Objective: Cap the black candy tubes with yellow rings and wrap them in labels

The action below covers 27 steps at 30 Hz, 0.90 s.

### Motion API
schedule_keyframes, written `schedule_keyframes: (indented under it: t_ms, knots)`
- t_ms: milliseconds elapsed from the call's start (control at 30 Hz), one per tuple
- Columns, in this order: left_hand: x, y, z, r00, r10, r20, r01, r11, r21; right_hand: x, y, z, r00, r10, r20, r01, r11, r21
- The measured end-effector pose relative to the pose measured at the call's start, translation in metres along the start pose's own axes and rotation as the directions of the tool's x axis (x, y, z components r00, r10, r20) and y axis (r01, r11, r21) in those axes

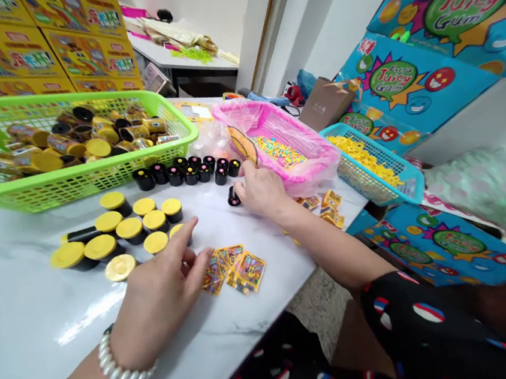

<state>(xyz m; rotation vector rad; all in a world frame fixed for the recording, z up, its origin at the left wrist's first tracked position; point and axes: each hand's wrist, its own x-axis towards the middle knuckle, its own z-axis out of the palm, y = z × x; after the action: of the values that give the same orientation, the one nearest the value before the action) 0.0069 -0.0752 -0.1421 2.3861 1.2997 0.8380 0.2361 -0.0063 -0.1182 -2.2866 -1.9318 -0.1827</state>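
Your right hand (262,188) is beside a single black cup (234,196) at the near side of the clustered black cups (190,173); its fingers are curled, with a banana-shaped yellow-orange piece (243,144) directly beyond them; whether they grip the cup, the piece or neither, you cannot tell from this view. Your left hand (159,290) has its fingers parted and holds nothing visible; the index finger extends across a yellow-lidded container at the edge of the yellow-lidded containers (129,228), and the thumb tip is at the overlapping printed cards (247,268); contact there is unclear. All these cups, containers and cards are on the counter (22,316); beyond them, the green basket (98,183) is at left; the pink basket (317,172), containing coloured beads (280,151), is beyond your right hand; the blue basket (368,182), containing yellow pieces (362,157), is farther right.
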Motion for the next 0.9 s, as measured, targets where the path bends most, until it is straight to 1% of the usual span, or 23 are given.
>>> schedule_keyframes:
  t_ms: [67,167,267,333,400,433,500,567,633,700,800,867,900]
  knots:
    - [0.0,-0.005,0.003,0.998,0.001,0.056,-0.001,1.0,0.001,0.001,0.004,0.003,0.999,-0.024,0.031,0.024,1.0,0.016]
    - [0.002,-0.009,0.005,0.993,-0.029,0.112,0.03,0.999,-0.01,0.005,0.012,0.005,0.995,-0.08,0.058,0.073,0.992,0.101]
    - [0.004,-0.009,0.004,0.992,-0.059,0.107,0.06,0.998,-0.011,0.0,0.018,0.002,0.988,-0.153,0.008,0.149,0.971,0.187]
    - [0.005,-0.008,0.003,0.993,-0.055,0.1,0.057,0.998,-0.019,-0.009,0.019,0.001,0.97,-0.242,-0.029,0.241,0.938,0.248]
    - [0.005,-0.006,0.003,0.996,-0.02,0.088,0.024,0.999,-0.041,-0.019,0.017,0.006,0.942,-0.336,-0.019,0.327,0.9,0.287]
    - [0.004,-0.005,0.003,0.997,0.003,0.08,0.002,0.999,-0.055,-0.023,0.014,0.01,0.936,-0.353,-0.002,0.339,0.896,0.288]
    - [0.002,-0.001,0.003,0.997,0.049,0.066,-0.044,0.996,-0.077,-0.03,0.009,0.021,0.945,-0.327,0.017,0.311,0.912,0.267]
    - [0.0,0.003,0.004,0.993,0.092,0.077,-0.085,0.992,-0.094,-0.033,0.004,0.029,0.962,-0.272,-0.003,0.264,0.932,0.249]
    - [-0.003,0.007,0.004,0.987,0.13,0.098,-0.118,0.986,-0.117,-0.033,0.001,0.031,0.965,-0.261,-0.012,0.255,0.931,0.261]
    - [-0.003,0.009,0.002,0.982,0.157,0.106,-0.141,0.98,-0.143,-0.031,0.0,0.026,0.961,-0.275,0.01,0.258,0.913,0.316]
    - [-0.003,0.01,-0.002,0.98,0.169,0.1,-0.148,0.971,-0.188,-0.024,0.004,0.016,0.958,-0.268,0.1,0.192,0.863,0.468]
    - [-0.003,0.008,-0.004,0.983,0.154,0.096,-0.131,0.968,-0.214,-0.021,0.007,0.011,0.947,-0.269,0.174,0.117,0.796,0.594]
    - [-0.003,0.007,-0.004,0.986,0.137,0.091,-0.115,0.969,-0.217,-0.02,0.008,0.009,0.934,-0.289,0.212,0.083,0.748,0.658]
